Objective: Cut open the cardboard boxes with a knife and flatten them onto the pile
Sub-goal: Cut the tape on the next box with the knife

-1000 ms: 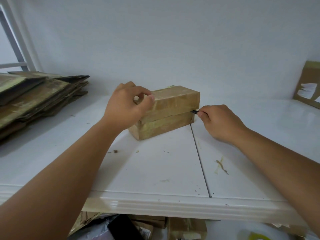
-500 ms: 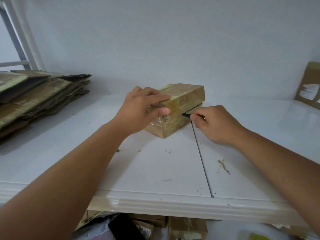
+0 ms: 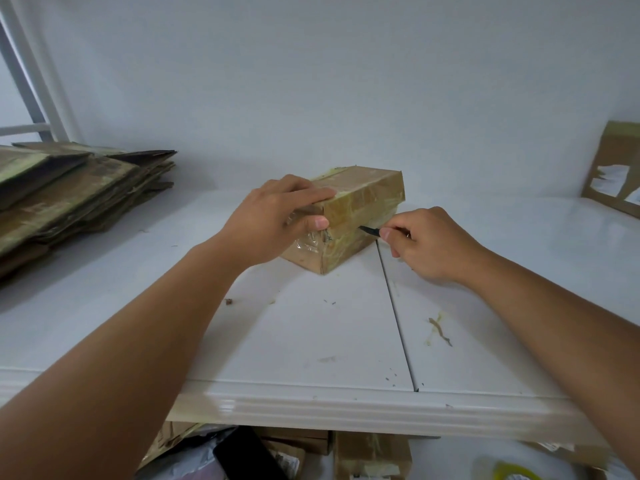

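Observation:
A small taped cardboard box lies on the white table, one corner turned toward me. My left hand grips its near left end, fingers over the top and thumb on the taped end face. My right hand pinches a small knife with a dark blade. The blade tip sits in the seam along the box's right side. A pile of flattened cardboard lies at the far left of the table.
A cardboard piece with torn white labels leans against the wall at the far right. More boxes and packaging lie below the table's front edge. A white frame stands behind the pile. Small scraps dot the tabletop.
The box has turned so that its corner faces me. My left hand shifted to its near end. My right hand drew the knife along the side seam toward me.

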